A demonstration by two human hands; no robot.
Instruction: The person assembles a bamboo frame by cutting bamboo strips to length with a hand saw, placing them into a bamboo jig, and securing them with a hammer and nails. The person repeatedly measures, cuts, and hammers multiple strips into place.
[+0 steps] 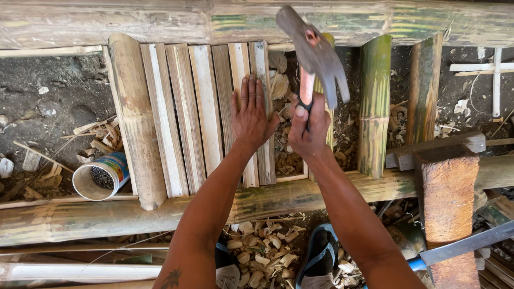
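Nearest lay pale wood chips point(267, 257) on dirt, beside a blue sandal point(320, 257). A round bamboo rail point(107, 214) ran across, carrying flat, fibrous split slats point(184, 118). The left hand point(250, 118) pressed flat on the slats, fingers spread wide. Just right, the right hand point(309, 128) gripped a hammer point(316, 53) by its wooden handle, dull metal head raised far.
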